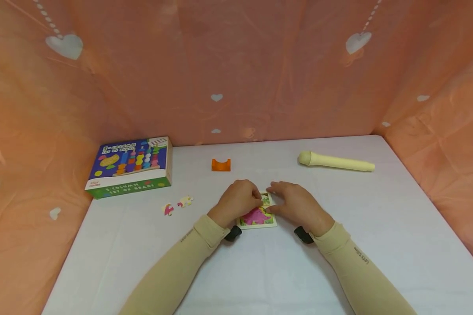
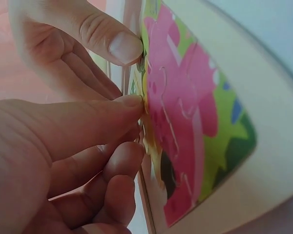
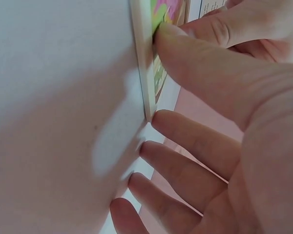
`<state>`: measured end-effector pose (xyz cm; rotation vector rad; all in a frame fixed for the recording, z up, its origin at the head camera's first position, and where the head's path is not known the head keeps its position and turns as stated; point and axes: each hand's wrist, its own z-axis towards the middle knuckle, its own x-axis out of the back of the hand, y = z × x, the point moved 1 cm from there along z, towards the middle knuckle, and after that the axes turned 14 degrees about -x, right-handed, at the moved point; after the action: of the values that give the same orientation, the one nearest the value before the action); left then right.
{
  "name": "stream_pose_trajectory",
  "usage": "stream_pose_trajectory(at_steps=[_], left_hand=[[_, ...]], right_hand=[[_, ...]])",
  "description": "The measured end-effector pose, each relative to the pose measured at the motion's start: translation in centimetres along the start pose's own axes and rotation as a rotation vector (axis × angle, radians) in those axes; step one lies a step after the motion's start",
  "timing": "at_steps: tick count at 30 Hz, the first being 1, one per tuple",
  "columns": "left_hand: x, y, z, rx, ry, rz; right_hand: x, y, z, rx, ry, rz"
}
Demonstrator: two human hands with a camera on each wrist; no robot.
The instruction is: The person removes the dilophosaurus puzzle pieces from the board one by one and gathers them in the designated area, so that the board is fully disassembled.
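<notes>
Seemingly assembling the puzzle point(image 1: 256, 217) on the table point(image 1: 260, 275), with left hand point(image 1: 238, 199) curled over it (cannot tell if pinching anything), right hand point(image 1: 298, 203) loosely spread at its edge. Next, probably fetch a loose piece point(image 1: 186, 201).

boxed bead set point(image 1: 128, 166), pale yellow stick point(image 1: 337, 162)

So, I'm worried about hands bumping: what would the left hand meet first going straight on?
Across the puzzle beneath it, the left hand would probably meet the right hand first, though their relative heights are unclear.
</notes>
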<state>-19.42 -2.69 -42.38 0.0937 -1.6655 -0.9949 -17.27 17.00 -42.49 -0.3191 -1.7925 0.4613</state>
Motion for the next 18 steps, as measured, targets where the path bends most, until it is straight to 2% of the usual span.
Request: stream_pose_trajectory(at_steps=[18], left_hand=[[-0.27, -0.23, 0.15, -0.025, 0.006, 0.033]], right_hand=[[-0.08, 0.03, 0.04, 0.017, 0.020, -0.001]])
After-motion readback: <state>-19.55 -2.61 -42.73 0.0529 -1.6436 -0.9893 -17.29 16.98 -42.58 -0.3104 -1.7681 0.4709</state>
